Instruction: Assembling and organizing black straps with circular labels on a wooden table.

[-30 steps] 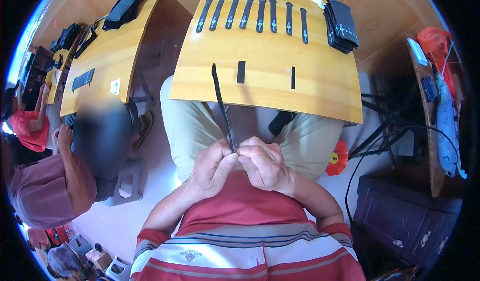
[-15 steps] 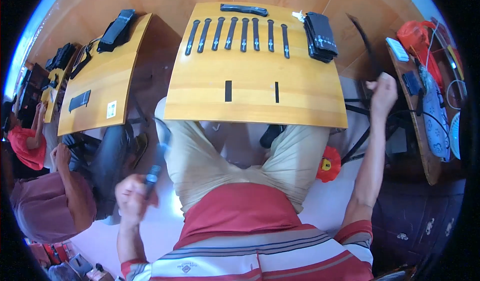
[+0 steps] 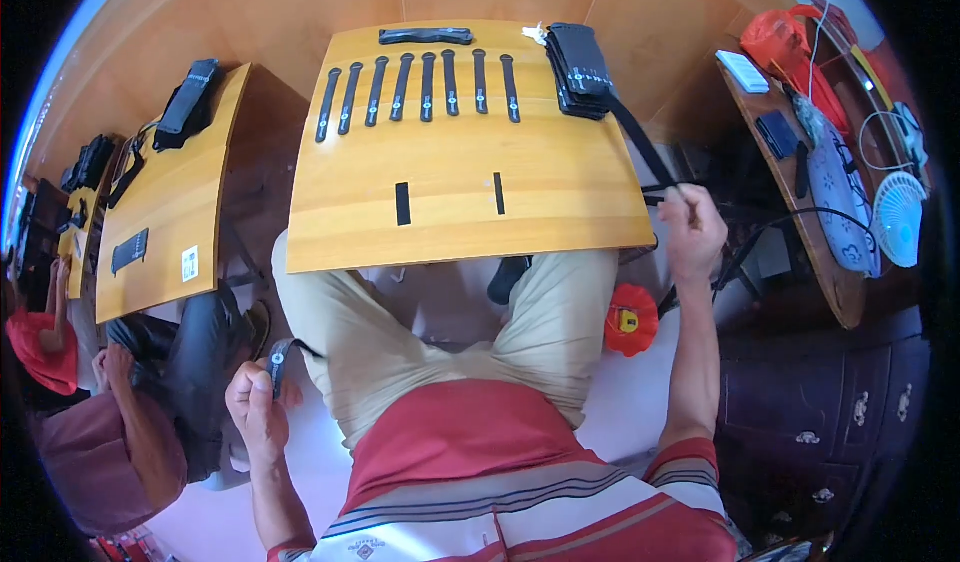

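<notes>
My left hand (image 3: 258,407), to the left of my lap, is closed on a short black strap (image 3: 279,362) with a pale mark on it; its thin tail bends toward my knee. Off the table's right edge my right hand (image 3: 694,230) pinches the end of a long black strap (image 3: 645,145). That strap slants up and left to the stack of black fabric pieces (image 3: 578,67) at the table's far right. Several short black straps (image 3: 427,87) lie side by side in a row on the wooden table (image 3: 345,192). Behind them lies a folded black band (image 3: 425,36).
Two black strips (image 3: 403,204) mark the table's near half. On the right, a side table (image 3: 740,112) carries a red bag (image 3: 780,47), a patterned pouch (image 3: 840,202) and a small fan (image 3: 898,220). A co-worker (image 3: 110,452) sits at the left table (image 3: 180,202).
My right hand has come lower and closer to the table; its strap now slants across to the stack's edge. In my left hand the strap has tipped over toward my knee. The view has shifted.
</notes>
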{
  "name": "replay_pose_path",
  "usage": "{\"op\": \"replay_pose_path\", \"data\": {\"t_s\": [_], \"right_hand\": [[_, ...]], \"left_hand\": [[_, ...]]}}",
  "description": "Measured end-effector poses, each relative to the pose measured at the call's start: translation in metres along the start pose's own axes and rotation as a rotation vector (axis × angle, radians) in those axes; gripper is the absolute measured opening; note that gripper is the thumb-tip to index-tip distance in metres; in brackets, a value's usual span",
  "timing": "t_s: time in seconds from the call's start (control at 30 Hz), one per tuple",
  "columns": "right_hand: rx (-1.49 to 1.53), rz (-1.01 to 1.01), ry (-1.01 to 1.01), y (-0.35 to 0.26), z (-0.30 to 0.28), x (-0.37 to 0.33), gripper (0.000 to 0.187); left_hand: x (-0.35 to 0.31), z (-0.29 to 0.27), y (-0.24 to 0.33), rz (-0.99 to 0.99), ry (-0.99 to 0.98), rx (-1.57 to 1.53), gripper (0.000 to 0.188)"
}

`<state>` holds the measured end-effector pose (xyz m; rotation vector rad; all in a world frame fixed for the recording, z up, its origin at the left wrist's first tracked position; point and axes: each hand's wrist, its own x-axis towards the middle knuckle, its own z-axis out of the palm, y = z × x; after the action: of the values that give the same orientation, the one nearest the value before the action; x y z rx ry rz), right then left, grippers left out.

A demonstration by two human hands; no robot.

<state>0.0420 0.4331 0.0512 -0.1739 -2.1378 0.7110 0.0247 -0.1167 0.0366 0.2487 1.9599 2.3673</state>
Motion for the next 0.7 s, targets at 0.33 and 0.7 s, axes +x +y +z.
{"op": "replay_pose_path", "data": {"t_s": [0.33, 0.7], "right_hand": [[-0.047, -0.102, -0.124, -0.007, 0.029, -0.024, 0.009], [-0.363, -0.281, -0.345, 0.023, 0.049, -0.048, 0.012]], "left_hand": [[0.007, 0.008, -0.012, -0.003, 0.036, -0.03, 0.033], [0.009, 0.014, -0.019, -0.04, 0.057, -0.008, 0.033]]}}
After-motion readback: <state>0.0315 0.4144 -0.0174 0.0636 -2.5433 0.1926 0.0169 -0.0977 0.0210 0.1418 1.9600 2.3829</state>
